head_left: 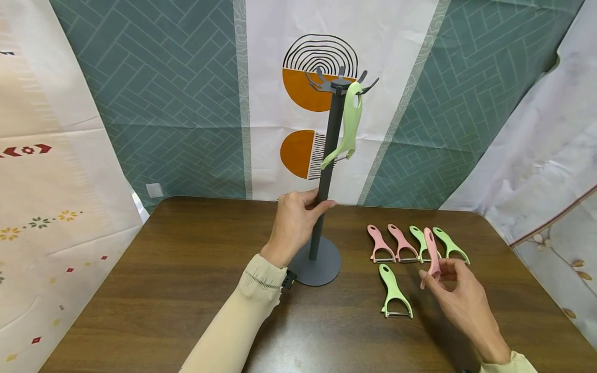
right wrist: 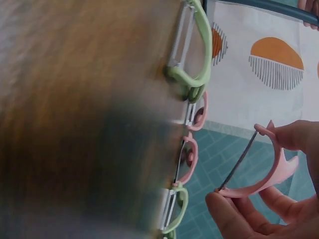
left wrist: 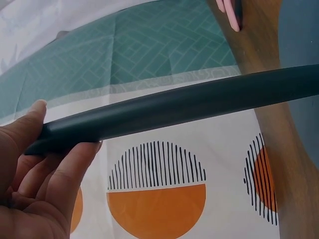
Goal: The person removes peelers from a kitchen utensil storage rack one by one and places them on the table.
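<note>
A dark grey stand with a round base and a ring of hooks rises from the table; one green peeler hangs from a hook. My left hand grips its pole about midway up, thumb and fingers round it, as the left wrist view also shows. In my right hand a pink peeler is pinched by its head, above the table, handle pointing up. Beside it on the table lies a green peeler. Behind, in a row, lie two pink peelers and two green peelers.
The brown wooden table ends at a back edge against a hanging cloth with teal and white panels. More patterned cloth hangs at the left, and pale cloth at the right.
</note>
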Demonstrator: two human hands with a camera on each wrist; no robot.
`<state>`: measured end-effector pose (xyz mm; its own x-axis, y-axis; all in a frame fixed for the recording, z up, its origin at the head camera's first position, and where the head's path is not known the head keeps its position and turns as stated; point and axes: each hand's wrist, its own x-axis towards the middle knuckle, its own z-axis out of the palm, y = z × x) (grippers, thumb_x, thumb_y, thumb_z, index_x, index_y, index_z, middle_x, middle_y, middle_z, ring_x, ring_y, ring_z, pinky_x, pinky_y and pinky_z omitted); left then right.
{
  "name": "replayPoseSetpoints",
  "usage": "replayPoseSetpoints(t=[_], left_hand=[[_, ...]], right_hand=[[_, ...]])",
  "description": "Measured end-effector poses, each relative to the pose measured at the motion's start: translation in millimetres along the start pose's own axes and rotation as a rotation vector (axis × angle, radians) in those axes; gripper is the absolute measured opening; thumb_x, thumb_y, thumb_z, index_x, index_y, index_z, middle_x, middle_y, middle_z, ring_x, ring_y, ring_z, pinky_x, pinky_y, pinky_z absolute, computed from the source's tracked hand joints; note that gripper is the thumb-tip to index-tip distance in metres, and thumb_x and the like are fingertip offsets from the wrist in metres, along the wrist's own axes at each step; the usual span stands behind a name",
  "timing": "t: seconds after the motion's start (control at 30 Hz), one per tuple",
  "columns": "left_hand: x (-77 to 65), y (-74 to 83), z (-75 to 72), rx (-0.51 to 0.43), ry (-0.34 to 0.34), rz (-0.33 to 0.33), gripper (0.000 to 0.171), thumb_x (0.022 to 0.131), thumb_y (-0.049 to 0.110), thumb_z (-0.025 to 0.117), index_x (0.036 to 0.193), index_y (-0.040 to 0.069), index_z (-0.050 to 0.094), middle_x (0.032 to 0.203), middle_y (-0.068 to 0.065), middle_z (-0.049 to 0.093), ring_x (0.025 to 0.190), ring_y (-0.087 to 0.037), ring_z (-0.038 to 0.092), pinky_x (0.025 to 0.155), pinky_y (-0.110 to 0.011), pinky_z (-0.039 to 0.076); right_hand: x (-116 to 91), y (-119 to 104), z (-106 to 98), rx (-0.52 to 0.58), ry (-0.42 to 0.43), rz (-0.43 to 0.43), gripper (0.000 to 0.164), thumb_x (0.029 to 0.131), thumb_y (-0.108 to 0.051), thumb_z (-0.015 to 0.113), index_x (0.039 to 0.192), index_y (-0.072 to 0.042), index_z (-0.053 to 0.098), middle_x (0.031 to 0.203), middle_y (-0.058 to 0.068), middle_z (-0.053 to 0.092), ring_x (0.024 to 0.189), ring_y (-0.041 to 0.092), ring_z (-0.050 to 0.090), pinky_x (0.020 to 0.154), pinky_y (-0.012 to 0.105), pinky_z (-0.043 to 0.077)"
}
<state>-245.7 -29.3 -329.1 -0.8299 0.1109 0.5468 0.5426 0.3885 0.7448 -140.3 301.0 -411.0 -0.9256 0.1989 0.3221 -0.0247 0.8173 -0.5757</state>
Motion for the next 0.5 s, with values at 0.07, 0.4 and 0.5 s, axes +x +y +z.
replayPoseSetpoints(t=[0.07,0.4,0.5], left_hand=[[0.2,0.1,-0.2,0.004,0.000,0.003,0.015,0.088,0.023,0.081,0.096,0.011,0.081,0.085,-0.002,0.080,0.064,-0.008,0.060,0.051,-0.019,0.038],[2.4,-1.5,-2.7,-0.003,-0.045,-0.004,0.017,0.089,0.026,0.080,0.096,0.011,0.080,0.084,-0.003,0.079,0.062,-0.011,0.055,0.051,-0.021,0.034],[2.7,-2.4,-3.8,-0.007,-0.055,0.007,0.017,0.089,0.026,0.080,0.096,0.011,0.080,0.084,-0.001,0.079,0.065,-0.009,0.059,0.053,-0.021,0.040]], right_hand=[[-0.9,2.3,0.1,-0.020,-0.011,0.000,0.041,0.092,-0.040,0.076,0.112,-0.008,0.061,0.098,0.009,0.069,0.084,-0.007,0.053,0.071,0.016,0.039],[-7.2,10.3,4.3,-0.082,-0.059,-0.018,0.039,0.090,-0.043,0.077,0.111,-0.012,0.064,0.095,0.003,0.071,0.082,-0.002,0.057,0.070,0.017,0.042],[-8.6,10.9,5.9,-0.092,-0.068,-0.019,0.040,0.090,-0.042,0.078,0.110,-0.011,0.064,0.095,0.002,0.071,0.080,-0.003,0.057,0.069,0.019,0.043]])
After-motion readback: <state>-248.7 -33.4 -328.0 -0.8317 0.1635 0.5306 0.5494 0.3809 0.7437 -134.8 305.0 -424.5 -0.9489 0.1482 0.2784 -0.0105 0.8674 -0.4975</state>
